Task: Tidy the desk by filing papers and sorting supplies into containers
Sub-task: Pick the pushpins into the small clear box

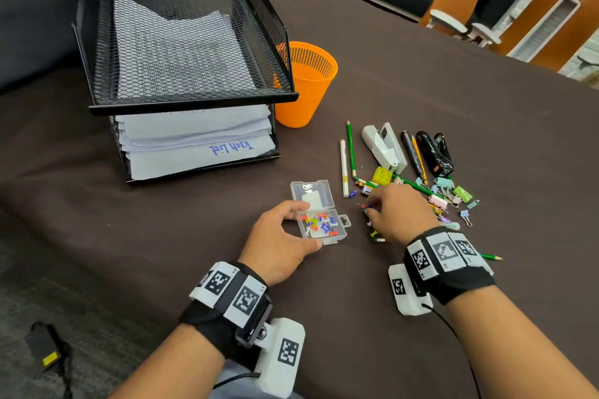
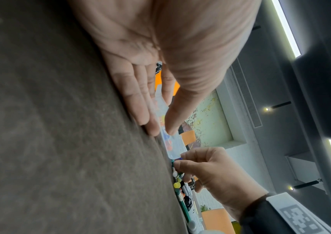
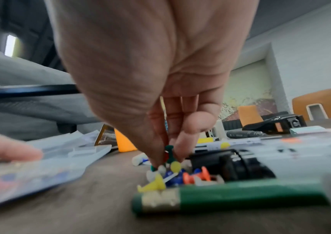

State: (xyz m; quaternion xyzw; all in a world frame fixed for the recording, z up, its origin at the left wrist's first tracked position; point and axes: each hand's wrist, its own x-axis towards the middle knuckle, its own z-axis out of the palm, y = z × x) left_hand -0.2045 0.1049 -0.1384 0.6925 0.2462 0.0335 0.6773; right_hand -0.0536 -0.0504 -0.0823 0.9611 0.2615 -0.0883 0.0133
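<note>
The step in hand looks like sorting push pins: the left hand [image 1: 278,238] steadies the clear pin box [image 1: 322,226] on the bench [image 1: 421,74], thumb and fingers holding its near edge, lid open. The right hand [image 1: 398,210] pinches a green push pin [image 3: 169,152] above the loose pins [image 3: 172,175] just right of the box. Next, I judge, the pin must be carried left and dropped into the open tray without pricking a finger.

Bare dark worktop [image 1: 405,68] lies open across the far right and along the near edge. At far left a black mesh paper tray [image 1: 181,52] stands tall, an orange cup [image 1: 308,87] touching its right side. A small clear pin box [image 1: 321,220] sits centre. Right of it, a dense clutter of pens, staplers and clips [image 1: 418,168] blocks low passage.
</note>
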